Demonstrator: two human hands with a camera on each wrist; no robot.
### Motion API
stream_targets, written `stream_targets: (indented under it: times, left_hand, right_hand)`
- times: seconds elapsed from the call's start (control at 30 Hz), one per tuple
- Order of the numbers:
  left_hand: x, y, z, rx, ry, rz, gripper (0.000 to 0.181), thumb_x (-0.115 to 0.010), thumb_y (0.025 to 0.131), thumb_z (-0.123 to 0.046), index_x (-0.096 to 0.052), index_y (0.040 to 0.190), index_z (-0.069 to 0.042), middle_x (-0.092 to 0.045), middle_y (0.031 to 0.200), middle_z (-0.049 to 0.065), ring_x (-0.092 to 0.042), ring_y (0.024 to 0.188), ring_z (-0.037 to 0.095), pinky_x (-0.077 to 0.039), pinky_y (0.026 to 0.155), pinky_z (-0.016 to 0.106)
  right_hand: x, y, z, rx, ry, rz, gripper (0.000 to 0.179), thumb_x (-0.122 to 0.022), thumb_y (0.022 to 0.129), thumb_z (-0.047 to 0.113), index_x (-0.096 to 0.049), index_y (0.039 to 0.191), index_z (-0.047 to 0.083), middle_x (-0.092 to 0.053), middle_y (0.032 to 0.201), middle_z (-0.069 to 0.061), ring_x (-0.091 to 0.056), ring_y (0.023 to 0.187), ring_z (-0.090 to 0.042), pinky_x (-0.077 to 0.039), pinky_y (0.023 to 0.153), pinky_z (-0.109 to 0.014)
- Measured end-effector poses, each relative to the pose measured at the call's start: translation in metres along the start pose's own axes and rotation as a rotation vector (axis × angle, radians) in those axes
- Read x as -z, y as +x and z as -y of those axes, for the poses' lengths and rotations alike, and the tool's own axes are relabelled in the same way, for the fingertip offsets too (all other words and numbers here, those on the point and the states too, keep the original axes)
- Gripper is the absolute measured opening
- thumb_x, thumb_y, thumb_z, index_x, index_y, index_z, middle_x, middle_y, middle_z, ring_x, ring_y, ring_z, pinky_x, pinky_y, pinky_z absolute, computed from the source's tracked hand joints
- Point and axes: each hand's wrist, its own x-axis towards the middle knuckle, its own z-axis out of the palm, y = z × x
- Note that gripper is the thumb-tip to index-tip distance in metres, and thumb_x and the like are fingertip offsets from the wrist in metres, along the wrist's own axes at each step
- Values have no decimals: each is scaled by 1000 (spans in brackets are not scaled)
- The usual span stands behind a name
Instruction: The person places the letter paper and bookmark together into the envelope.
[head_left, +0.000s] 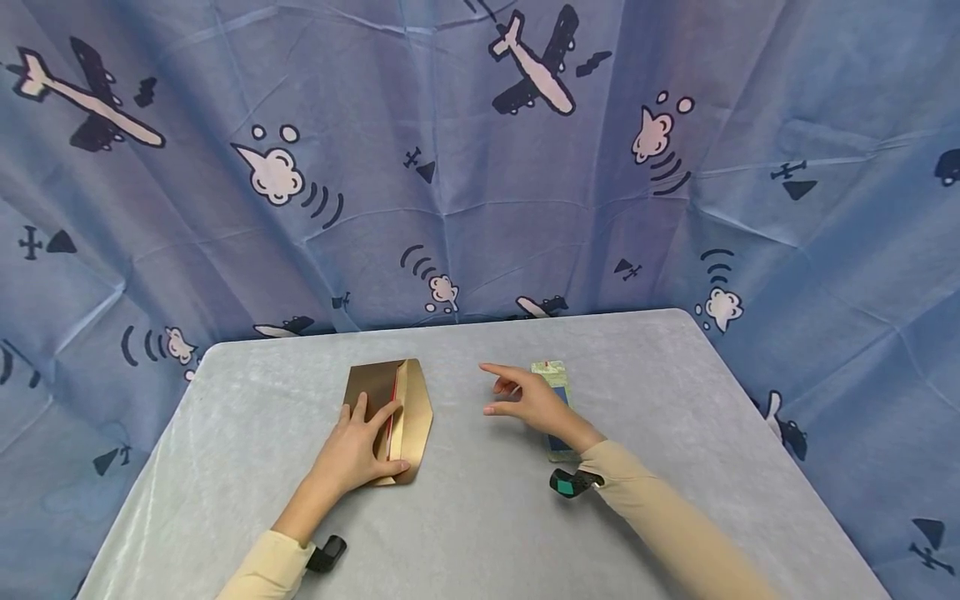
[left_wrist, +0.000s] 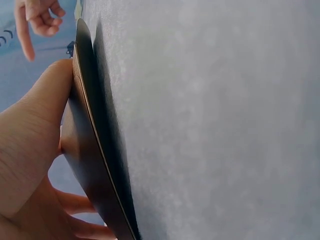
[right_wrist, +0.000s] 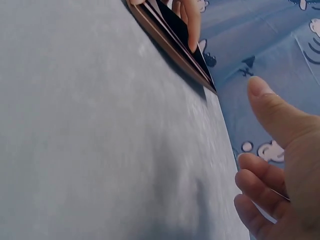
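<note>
A gold envelope (head_left: 418, 425) lies on the table's left half, its flap folded out to the right and a strip of red showing along its mouth. My left hand (head_left: 352, 446) rests on it with spread fingers; the index fingertip is at the mouth and the thumb at the flap's near end. In the left wrist view the envelope (left_wrist: 92, 150) has a dark shadow under its near edge. Holding nothing, my right hand (head_left: 528, 400) hovers right of the envelope, thumb and index finger apart. Beneath that hand and wrist lies a green-and-blue printed strip (head_left: 551, 368), partly hidden.
A pale grey cloth covers the table (head_left: 465, 533). Behind it hangs a blue curtain (head_left: 465, 167) printed with planes and clouds. Dark wrist cameras are strapped to both sleeves, one on the left (head_left: 327, 553) and one on the right (head_left: 574, 483).
</note>
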Motion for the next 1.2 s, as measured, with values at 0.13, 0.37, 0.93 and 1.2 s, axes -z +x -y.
stream_targets:
  times: [0.13, 0.37, 0.93, 1.2]
  left_hand:
    - [-1, 0, 1, 5, 0, 5, 97, -82, 68, -60, -43, 150, -26, -28, 152, 41, -34, 132, 68, -43, 98, 69]
    - [0, 0, 1, 8, 11, 7, 97, -82, 68, -61, -43, 150, -25, -28, 153, 40, -35, 133, 67, -43, 98, 69]
    - [1, 0, 1, 6, 20, 13, 95, -81, 70, -61, -44, 149, -25, -29, 153, 40, -35, 132, 67, -43, 98, 69]
    - [0, 1, 2, 7, 21, 17, 95, -81, 70, -61, -43, 150, -26, -29, 153, 40, -35, 133, 67, -43, 98, 69]
  right_hand:
    - [10, -8, -9, -6, -6, -42, 73, -80, 81, 32, -50, 147, 23, -68, 110, -14, -62, 99, -22, -51, 89, -37]
    - [25, -20, -23, -37, -21, -84, 74, -80, 80, 32, -50, 147, 23, -67, 109, -13, -61, 94, -18, -53, 84, -34]
    - [47, -44, -51, -90, -67, -146, 70, -80, 82, 32, -52, 145, 22, -66, 103, -9, -58, 89, -16, -50, 79, -27]
    - [52, -50, -63, -64, -114, -161, 72, -82, 79, 27, -53, 144, 17, -64, 100, -12, -56, 83, -16, -48, 74, -25]
